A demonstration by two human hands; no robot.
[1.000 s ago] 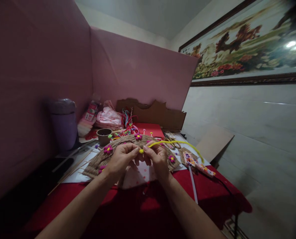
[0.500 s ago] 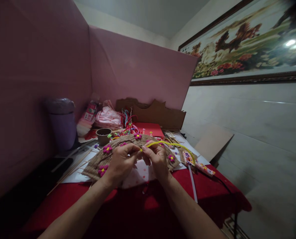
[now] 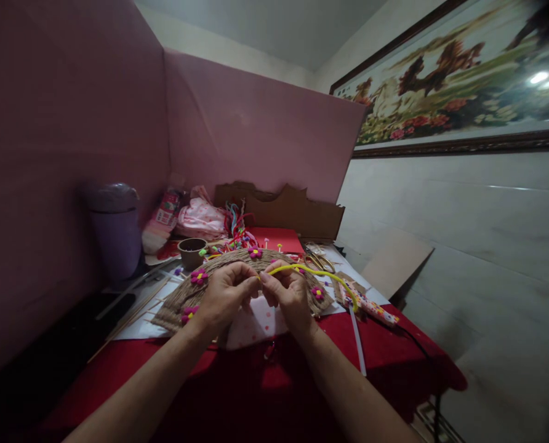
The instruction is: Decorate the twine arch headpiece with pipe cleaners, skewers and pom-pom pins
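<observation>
A yellow pipe cleaner arcs out to the right from between my fingertips, its free end hanging over the patterned glue gun. My right hand pinches it near its inner end. Close beside, my left hand is closed in a pinch on that same end, most of which the fingers cover. Behind and below both hands lies a fan-shaped piece wrapped in brown twine, dotted with magenta flowers with yellow centres. A white cloth with pink spots shows beneath my hands.
Scissors lie right of a red sheet. A brown cup, coloured pipe cleaners and thin sticks surround the fan. A purple bin stands left. Red cloth covers the table's front.
The pipe cleaner's free end has swung slightly down and left, and its curve has flattened. My two hands keep their pinch with only a small shift of the fingers.
</observation>
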